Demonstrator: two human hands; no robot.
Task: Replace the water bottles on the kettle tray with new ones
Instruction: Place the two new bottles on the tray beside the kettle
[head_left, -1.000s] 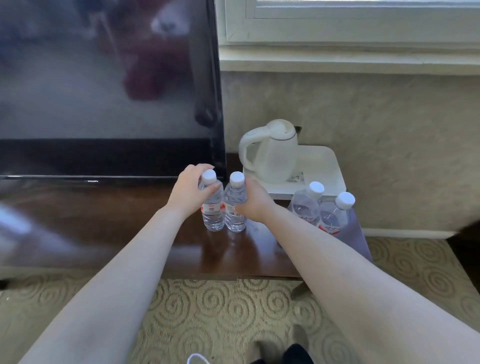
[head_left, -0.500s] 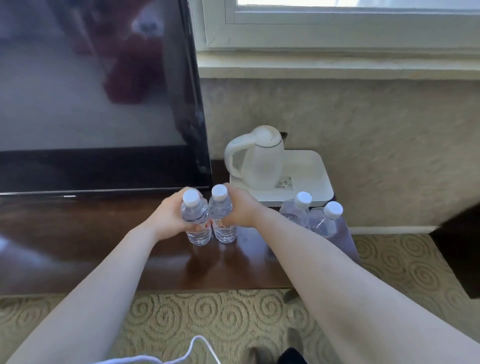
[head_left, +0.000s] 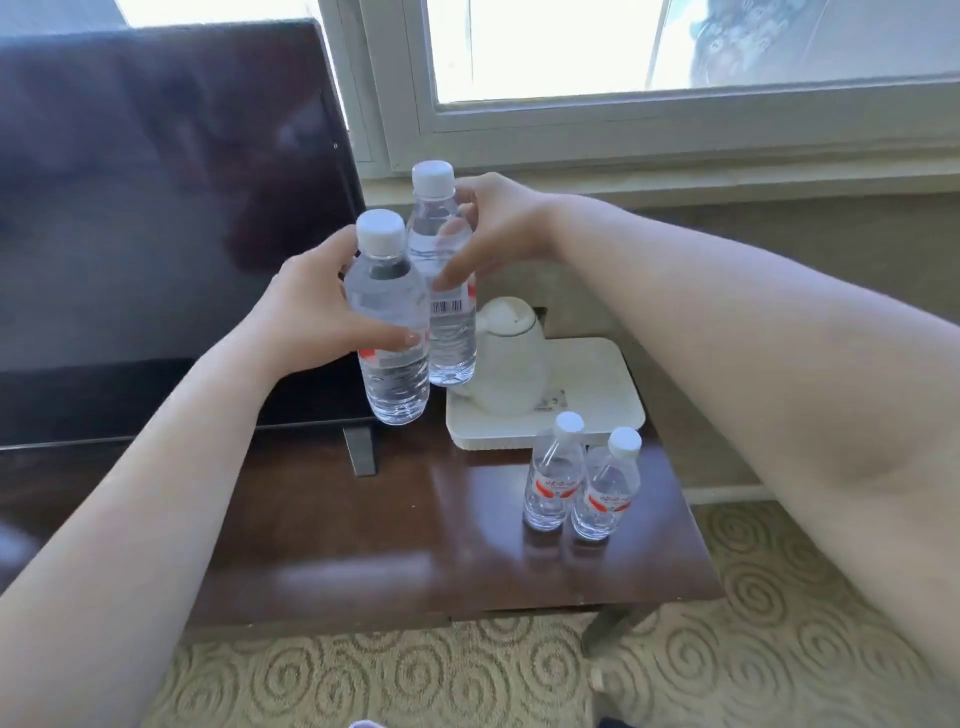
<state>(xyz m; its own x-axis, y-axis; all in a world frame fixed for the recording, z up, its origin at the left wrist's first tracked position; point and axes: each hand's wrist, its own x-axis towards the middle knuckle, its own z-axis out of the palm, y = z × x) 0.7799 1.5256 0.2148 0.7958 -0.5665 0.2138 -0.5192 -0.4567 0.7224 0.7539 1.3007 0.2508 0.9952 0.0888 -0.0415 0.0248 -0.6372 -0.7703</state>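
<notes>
My left hand (head_left: 311, 306) grips a clear water bottle (head_left: 387, 322) with a white cap, held upright in the air above the table. My right hand (head_left: 493, 228) holds a second, similar bottle (head_left: 441, 280) right beside it, slightly higher. Both bottles hang in front of the white kettle (head_left: 511, 358), which stands on the white kettle tray (head_left: 597, 384). Two more capped bottles with red labels, one (head_left: 553, 478) to the left and one (head_left: 605, 486) to the right, stand together on the dark wooden table just in front of the tray.
A large black television (head_left: 156, 223) on a stand fills the left and back of the dark table (head_left: 363, 545). A window (head_left: 623, 78) and its sill run behind the kettle. Patterned carpet (head_left: 467, 675) lies below the table's front edge.
Both hands have lifted their bottles off the table, from standing on the wood to well up in the air. The view has also tilted upward toward the window.
</notes>
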